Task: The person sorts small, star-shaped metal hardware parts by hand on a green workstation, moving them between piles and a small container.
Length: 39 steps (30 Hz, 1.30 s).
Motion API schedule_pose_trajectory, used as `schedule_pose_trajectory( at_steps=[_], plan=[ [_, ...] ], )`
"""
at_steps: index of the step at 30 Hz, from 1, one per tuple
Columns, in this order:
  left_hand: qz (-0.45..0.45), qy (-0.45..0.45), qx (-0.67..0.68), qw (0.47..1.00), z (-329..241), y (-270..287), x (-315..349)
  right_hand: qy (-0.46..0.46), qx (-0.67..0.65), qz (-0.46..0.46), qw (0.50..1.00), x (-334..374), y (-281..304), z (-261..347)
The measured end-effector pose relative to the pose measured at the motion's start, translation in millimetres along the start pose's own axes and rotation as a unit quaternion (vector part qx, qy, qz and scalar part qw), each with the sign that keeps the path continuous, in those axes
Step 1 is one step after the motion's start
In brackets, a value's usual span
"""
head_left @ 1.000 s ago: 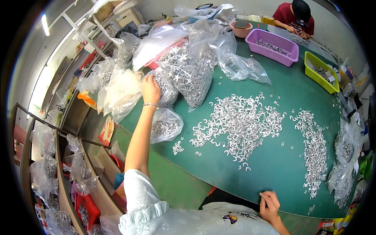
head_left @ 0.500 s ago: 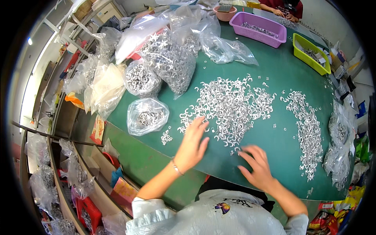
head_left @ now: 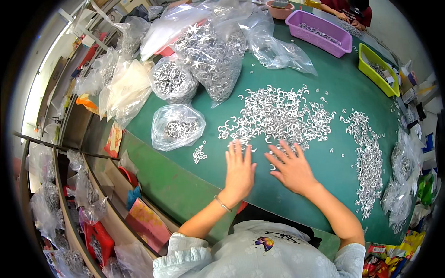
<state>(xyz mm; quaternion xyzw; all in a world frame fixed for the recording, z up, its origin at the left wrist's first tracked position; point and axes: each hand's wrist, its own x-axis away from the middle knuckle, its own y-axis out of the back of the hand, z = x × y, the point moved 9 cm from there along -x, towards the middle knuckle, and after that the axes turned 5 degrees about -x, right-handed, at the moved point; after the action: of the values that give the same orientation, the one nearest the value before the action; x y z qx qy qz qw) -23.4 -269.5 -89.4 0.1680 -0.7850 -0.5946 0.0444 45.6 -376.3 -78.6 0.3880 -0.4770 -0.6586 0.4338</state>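
A broad pile of small silver crescent-shaped metal pieces [head_left: 278, 111] is spread over the green tabletop [head_left: 199, 178]. My left hand [head_left: 240, 169] lies flat at the pile's near left edge, fingers stretched out and holding nothing. Beside it, my right hand [head_left: 293, 167] rests with spread fingers on the near edge, its fingertips over some of the pieces. To the left sits a little cluster of small silver pieces [head_left: 199, 154]. A second, longer pile of silver pieces [head_left: 365, 162] stretches along the right.
Clear plastic bags of metal parts [head_left: 208, 60] crowd the back left, with a smaller open bag [head_left: 177, 127] nearer. A purple basin [head_left: 320, 33] and a yellow-green basin [head_left: 378, 69] stand at the back right. Another person's hands [head_left: 350, 21] work at the far end.
My left hand has moved right and straightened its fingers. My right hand has moved forward to the pile's near edge, and the pieces there are pushed back. The view has shifted slightly.
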Motion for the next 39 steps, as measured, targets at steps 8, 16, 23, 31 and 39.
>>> schedule_pose_trajectory(
  at_steps=[8,16,23,31,39],
  plan=[
    [0.040,-0.175,0.117,0.977,-79,-9,-11,-0.117,0.075,-0.038,0.990,47,33,-86],
    [-0.049,0.053,0.023,0.997,49,11,-44,-0.095,-0.091,-0.172,0.976,13,54,-74],
    [0.005,-0.084,0.075,0.994,-39,-11,-28,-0.033,-0.103,-0.076,0.991,-20,17,-30],
    [0.079,-0.238,0.146,0.957,-138,-38,-19,-0.087,-0.054,-0.120,0.988,45,37,-95],
    [0.008,-0.221,0.163,0.961,-98,13,-65,-0.178,0.083,-0.216,0.957,80,74,-137]
  ],
)
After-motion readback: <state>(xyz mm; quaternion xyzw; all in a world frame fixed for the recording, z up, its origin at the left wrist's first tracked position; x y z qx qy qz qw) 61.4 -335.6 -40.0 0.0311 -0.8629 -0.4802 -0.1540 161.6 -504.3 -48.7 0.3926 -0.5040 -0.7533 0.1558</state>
